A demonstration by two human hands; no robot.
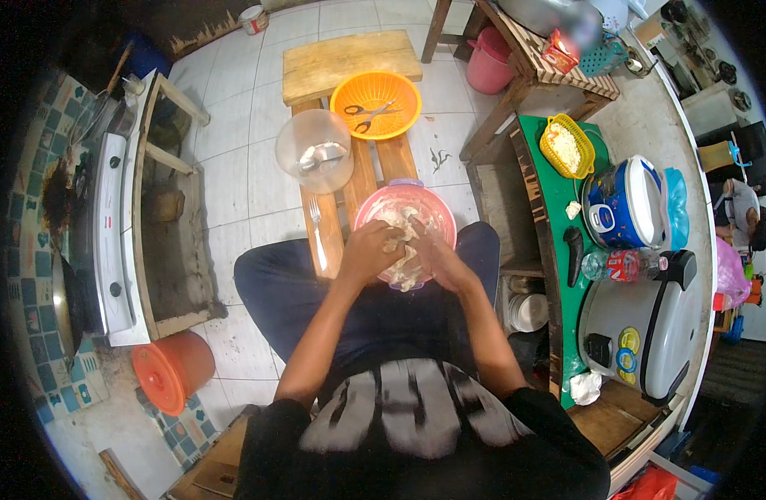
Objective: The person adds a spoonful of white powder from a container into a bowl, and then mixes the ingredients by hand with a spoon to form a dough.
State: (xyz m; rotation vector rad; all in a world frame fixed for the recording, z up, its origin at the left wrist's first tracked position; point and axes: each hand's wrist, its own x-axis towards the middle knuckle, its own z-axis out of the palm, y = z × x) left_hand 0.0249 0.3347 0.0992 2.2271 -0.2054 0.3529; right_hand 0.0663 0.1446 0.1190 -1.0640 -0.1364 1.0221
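Note:
A pink bowl [380, 202] holds pale, sticky dough [411, 268] and rests at the near end of a wooden bench, between my knees. My left hand [371, 253] reaches into it from the left, fingers curled into the dough. From the right, my right hand [443, 262] grips the dough too, its fingertips partly hidden in it. Smears of dough coat the bowl's inner wall. Left of the bowl lies a fork [317, 233]. Behind it stands a translucent tub [314, 135] with something pale inside. An orange basket [404, 86] beside the tub contains scissors [364, 127].
A wooden board [341, 60] lies across the bench's far end. On the left are a stove [114, 233] and an orange lidded bucket [176, 371]. The green-topped table [570, 312] at right carries a yellow basket [589, 167], rice cookers and a bottle [620, 266].

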